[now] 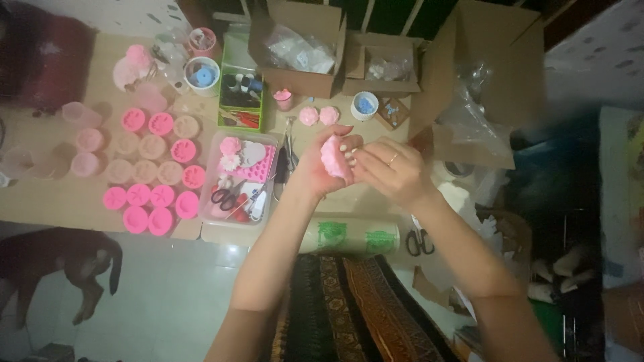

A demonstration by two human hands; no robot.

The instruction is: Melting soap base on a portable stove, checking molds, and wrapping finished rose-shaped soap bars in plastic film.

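My left hand [318, 167] is curled around a small pink soft piece [333, 159], held above the low wooden table [60, 201]. My right hand [392, 171], with a ring on one finger, touches the same pink piece from the right, fingertips pressing on it. Both hands meet just right of a clear plastic box [208, 175] that holds pink and white flower shapes, a white heart and scissors.
Several round pink and beige moulds [151, 174] cover the table's left part. Open cardboard boxes [298, 47] stand at the back. A clear roll with green print [349, 236] and black scissors [419, 241] lie near my lap. A dark animal [60, 258] lies on the floor at left.
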